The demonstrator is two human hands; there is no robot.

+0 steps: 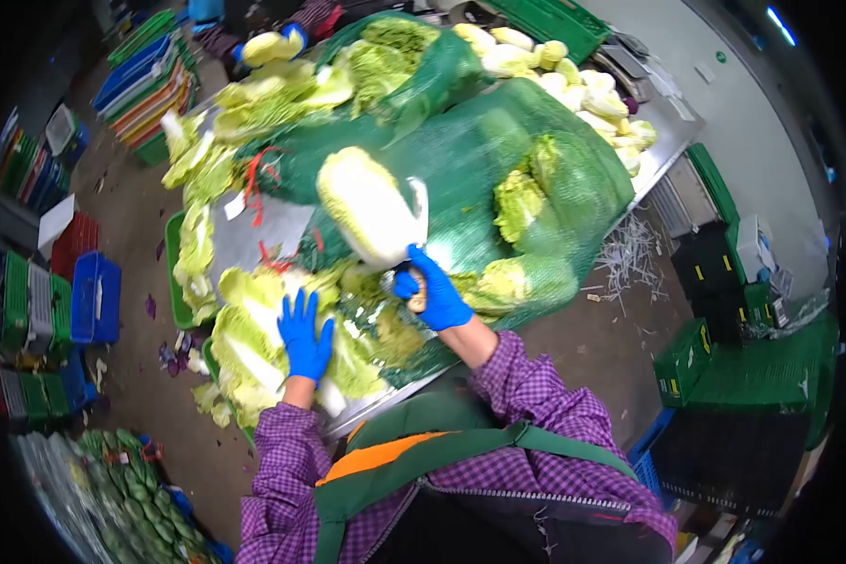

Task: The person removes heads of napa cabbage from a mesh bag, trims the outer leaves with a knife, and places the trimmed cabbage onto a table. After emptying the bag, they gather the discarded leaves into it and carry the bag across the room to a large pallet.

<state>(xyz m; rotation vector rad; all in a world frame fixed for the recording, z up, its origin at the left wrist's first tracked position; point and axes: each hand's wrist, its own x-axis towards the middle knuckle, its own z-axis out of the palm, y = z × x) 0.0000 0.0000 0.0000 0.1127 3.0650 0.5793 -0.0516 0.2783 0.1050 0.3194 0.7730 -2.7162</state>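
Observation:
My right hand [434, 289], in a blue glove, is closed around the tan wooden handle of a knife [420, 211]; its pale blade points away from me and is blurred. Right beside the blade lies a trimmed napa cabbage [365, 202], white at the base and yellow-green at the top. My left hand [305, 338], also gloved in blue, has its fingers spread over loose outer cabbage leaves [246, 334] at the near left of the table. Under the cabbage spreads a green mesh sack [461, 174], with more cabbage inside it at the right.
Trimmed cabbages [597, 99] are piled at the far right, near a green crate [559, 23]. More leaves [273, 103] line the far left edge. Across the table, another person's blue-gloved hand [294, 38] is at a cabbage. Stacked crates [146, 89] stand on the left floor.

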